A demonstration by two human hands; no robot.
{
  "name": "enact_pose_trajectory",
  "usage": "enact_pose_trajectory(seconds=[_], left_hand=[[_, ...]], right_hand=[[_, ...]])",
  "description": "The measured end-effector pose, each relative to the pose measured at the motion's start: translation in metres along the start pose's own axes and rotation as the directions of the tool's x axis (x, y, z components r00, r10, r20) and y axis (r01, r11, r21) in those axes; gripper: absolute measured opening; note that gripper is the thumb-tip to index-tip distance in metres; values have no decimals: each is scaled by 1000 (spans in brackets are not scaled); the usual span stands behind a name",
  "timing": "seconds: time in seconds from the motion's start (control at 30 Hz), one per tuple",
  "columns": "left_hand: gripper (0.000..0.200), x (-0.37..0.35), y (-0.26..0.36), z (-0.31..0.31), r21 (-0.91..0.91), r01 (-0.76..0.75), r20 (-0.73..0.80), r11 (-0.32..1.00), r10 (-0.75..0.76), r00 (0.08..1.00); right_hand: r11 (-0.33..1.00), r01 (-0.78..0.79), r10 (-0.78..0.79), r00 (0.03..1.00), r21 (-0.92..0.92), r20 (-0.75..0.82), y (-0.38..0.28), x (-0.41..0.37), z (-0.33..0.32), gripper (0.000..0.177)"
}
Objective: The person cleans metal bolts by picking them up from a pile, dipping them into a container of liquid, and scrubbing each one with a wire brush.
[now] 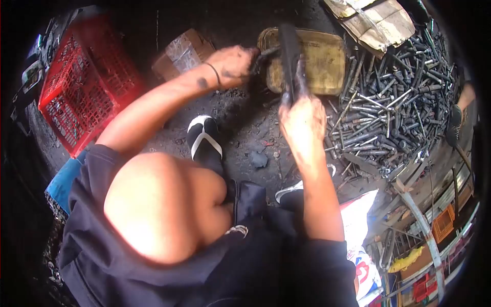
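Note:
My left hand (236,64), smudged with black and wearing a dark band at the wrist, is closed around a short dark piece (265,60) whose kind I cannot tell. Its far end reaches toward the tool in my other hand. My right hand (304,118) grips a long, flat, dark bar-like tool (290,56), which points away from me and is slightly blurred. Beyond both hands lies a worn yellowish rectangular tray (325,64), partly covered by the tool in this view.
A big heap of bolts (394,107) fills the right side, with torn cardboard (376,23) at its top. On the left stands a red plastic crate (84,87). A taped cardboard box (184,53) sits past my left forearm. My sandalled foot (204,138) rests on the dirty floor.

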State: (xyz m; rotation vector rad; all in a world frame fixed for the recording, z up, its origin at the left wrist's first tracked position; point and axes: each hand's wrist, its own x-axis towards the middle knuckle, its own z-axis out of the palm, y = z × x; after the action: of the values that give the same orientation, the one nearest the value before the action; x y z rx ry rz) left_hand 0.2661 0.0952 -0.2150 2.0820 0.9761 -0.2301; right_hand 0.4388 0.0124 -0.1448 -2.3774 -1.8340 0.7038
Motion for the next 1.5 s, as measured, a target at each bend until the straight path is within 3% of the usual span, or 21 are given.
enact_pose_trajectory(seconds=[0.1,0.17,0.23,0.27,0.37,0.43,0.53,0.6,0.7,0.73,0.77,0.8,0.83,0.87,0.97,1.0,1.17,1.23,1.37,1.43,1.5], left_hand=[[30,-6,15,2,153,-4,-14,988,6,1000],[28,-13,18,7,175,-19,-40,984,27,999],[27,-9,18,6,184,-30,-108,982,51,993],[22,-6,17,7,189,0,-81,982,16,997],[19,-7,9,28,270,-61,-216,961,122,969],[22,-3,14,16,242,3,-134,970,31,990],[23,-4,18,12,89,-12,-202,996,30,979],[32,-3,10,13,76,-46,-186,996,60,981],[27,10,0,16,-362,-14,-140,932,-40,989],[29,18,-5,12,-519,144,58,843,-134,989],[33,16,-17,11,-864,349,379,362,13,925],[32,19,-24,12,-851,387,420,354,17,907],[30,11,-16,3,-834,429,464,347,18,886],[35,5,-6,3,-805,306,257,508,-166,952],[43,-3,4,1,-739,104,-19,666,-174,985],[51,10,-14,23,-462,-166,-389,871,-31,921],[51,11,-5,10,-489,102,-96,866,-170,981],[52,5,-3,15,-558,195,3,807,-234,972],[51,14,-14,48,-694,209,29,689,-263,964],[49,10,-8,42,-725,192,79,661,-197,977],[46,5,3,41,-795,165,26,583,-240,971]], right_hand=[[973,156,-191,958,-168,-216,17,54,10,22],[998,-56,56,997,6,-49,1,70,-27,20],[995,64,-39,958,78,-285,-14,17,-15,45],[995,-86,88,995,57,-42,-24,-6,-13,50],[918,116,-239,925,-379,-294,22,10,43,36],[996,-75,73,997,-53,-22,16,54,-17,29],[997,-76,73,977,-8,-200,13,20,-24,47],[998,61,-53,971,27,-233,-4,-16,6,29],[922,163,-231,960,-352,-159,28,29,29,22],[996,25,-45,971,-88,-235,24,57,-4,21],[998,-41,33,988,-48,-148,29,80,-28,21],[983,-117,139,979,144,-150,37,93,-47,35],[991,-134,129,973,-13,-194,44,95,-54,38],[980,-199,197,942,22,-270,34,80,-60,39],[875,-248,289,957,416,-39,14,11,-56,50],[903,-158,218,970,399,-107,17,-6,-38,52],[989,-136,143,976,-50,164,-11,-30,6,59],[959,77,-120,982,-272,-145,17,17,23,45],[977,73,-128,953,-202,-275,16,42,-33,21],[994,-101,103,993,27,-63,-38,-14,-34,29],[955,-56,76,995,-292,59,0,6,8,21]])
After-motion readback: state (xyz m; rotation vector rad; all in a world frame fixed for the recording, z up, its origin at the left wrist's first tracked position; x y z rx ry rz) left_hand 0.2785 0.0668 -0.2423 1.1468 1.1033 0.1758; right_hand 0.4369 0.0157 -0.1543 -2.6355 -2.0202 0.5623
